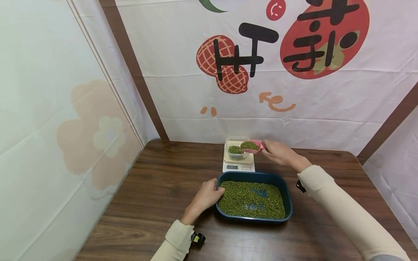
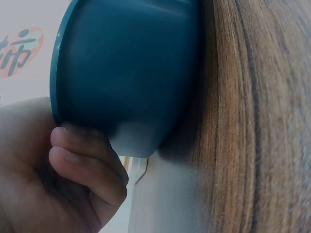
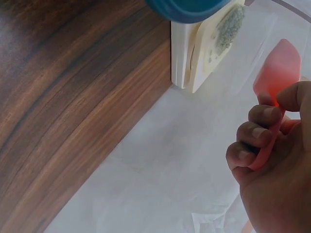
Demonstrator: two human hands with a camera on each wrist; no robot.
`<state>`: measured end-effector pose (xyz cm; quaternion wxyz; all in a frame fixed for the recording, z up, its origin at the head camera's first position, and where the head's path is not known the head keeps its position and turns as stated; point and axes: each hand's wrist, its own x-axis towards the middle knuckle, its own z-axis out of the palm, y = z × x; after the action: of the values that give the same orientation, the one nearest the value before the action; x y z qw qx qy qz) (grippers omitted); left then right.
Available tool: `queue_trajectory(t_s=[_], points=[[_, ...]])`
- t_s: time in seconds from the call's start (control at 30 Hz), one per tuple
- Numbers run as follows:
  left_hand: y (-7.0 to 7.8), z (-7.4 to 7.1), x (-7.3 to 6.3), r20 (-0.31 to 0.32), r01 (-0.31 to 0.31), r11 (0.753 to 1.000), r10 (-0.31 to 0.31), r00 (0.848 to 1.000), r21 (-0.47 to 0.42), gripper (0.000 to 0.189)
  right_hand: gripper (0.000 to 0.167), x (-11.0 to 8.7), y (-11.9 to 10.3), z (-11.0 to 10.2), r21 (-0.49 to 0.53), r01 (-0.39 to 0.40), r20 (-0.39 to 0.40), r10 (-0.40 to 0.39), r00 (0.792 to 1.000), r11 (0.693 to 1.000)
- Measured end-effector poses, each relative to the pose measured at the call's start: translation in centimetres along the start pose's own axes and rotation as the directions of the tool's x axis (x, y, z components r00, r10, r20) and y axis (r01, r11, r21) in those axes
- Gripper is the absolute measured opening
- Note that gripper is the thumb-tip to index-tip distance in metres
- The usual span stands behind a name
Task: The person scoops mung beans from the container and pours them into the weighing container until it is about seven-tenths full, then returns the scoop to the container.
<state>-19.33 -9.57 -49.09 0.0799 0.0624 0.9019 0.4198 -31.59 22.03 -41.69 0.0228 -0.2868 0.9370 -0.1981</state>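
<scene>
My right hand [image 1: 277, 152] grips the handle of a pink scoop [image 3: 279, 68] heaped with green mung beans [image 1: 249, 145]. The scoop's front overlaps the rim of a clear plastic container [image 1: 236, 157] in the head view. Some beans lie in that container, which stands on a cream and white kitchen scale [image 1: 240, 167]. With curled fingers, my left hand [image 1: 206, 195] holds the left rim of a dark blue tray [image 1: 254, 176]. A wide layer of mung beans covers most of the tray's floor. In the left wrist view the fingers [image 2: 87, 160] bend against the tray's outer wall [image 2: 131, 68].
Everything stands on a dark wood table [image 1: 156, 188]. A white printed cloth [image 1: 183, 83] hangs right behind the scale, and another cloth panel [image 1: 49, 145] rises along the table's left side. The scale sits just beyond the tray's far rim.
</scene>
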Motion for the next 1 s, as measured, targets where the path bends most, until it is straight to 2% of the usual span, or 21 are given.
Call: queue_trajectory(t_s=[0.3,0.67,1.0], points=[[0.1,-0.1,-0.1,0.006,0.005,1.000,-0.005,1.000,-0.003,0.013,0.016,0.5,-0.1,-0.4,-0.049,0.009,0.002,-0.008,1.000,0.999],[0.2,-0.1,-0.1,0.008,0.015,1.000,-0.014,1.000,-0.010,0.012,0.019,0.9,-0.3,-0.8,-0.067,-0.030,0.046,0.033,0.998,0.997],[0.3,-0.1,-0.1,0.010,0.014,1.000,-0.014,1.000,-0.006,0.013,0.015,1.3,-0.1,-1.0,-0.116,-0.029,0.032,0.033,0.999,0.993]])
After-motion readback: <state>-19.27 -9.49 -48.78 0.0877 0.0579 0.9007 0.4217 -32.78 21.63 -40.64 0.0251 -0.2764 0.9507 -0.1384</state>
